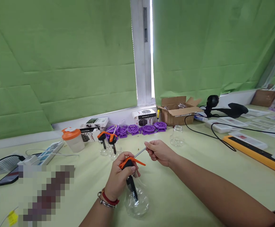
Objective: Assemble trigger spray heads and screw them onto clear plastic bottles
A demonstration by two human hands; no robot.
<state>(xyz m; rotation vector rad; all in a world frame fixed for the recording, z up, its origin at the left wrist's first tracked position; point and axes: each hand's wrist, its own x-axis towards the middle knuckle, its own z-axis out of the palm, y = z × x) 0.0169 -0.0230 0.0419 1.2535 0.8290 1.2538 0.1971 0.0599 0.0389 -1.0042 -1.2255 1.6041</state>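
My left hand (125, 171) is wrapped around the orange and black trigger head of a spray bottle (138, 203). Its clear, bulb-shaped body hangs below my fingers, and a black stem reaches down inside. My right hand (158, 151) pinches the far end of a thin grey rod (140, 152), which slants down to the orange head. Where the rod meets the head is partly hidden by my left fingers. Beyond my left hand stand two similar bottles with an orange and black head (113, 138) each. A clear bulb-shaped jar (177, 137) stands past my right hand.
Purple plastic parts (132, 129) line the back, near small printed boxes (144, 118) and an open cardboard box (178, 115). At left are an orange-lidded cup (73, 140), a power strip (50, 152) and a phone (8, 178). Black cables (213, 132) and a yellow-orange bar (258, 156) lie right.
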